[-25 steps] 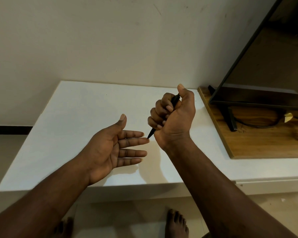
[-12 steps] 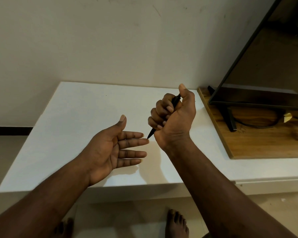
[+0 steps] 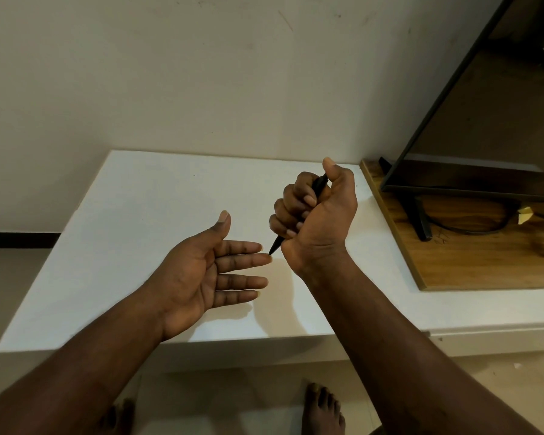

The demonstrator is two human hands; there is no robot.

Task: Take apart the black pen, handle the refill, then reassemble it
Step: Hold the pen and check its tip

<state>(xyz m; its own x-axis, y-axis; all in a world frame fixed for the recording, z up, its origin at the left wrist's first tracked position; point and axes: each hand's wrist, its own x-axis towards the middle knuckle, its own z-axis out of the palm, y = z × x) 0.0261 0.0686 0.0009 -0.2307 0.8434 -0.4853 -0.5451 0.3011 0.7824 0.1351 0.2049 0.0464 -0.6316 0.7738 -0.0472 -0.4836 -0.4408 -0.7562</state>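
Observation:
My right hand (image 3: 319,215) is fisted around the black pen (image 3: 276,244) above the white table (image 3: 132,215). The thumb rests on the pen's top end and the pointed tip sticks out below the little finger, aimed down and left. Most of the barrel is hidden inside the fist. My left hand (image 3: 208,271) is held flat, palm up, fingers straight and a little apart, holding nothing. The pen's tip is just at the tips of my left index and middle fingers. No separate refill is visible.
A wooden board (image 3: 471,252) lies on the table's right part, carrying a dark screen (image 3: 490,114) on a black stand with a cable. A pale wall rises behind the table. My bare feet (image 3: 322,409) show on the floor below the table's front edge.

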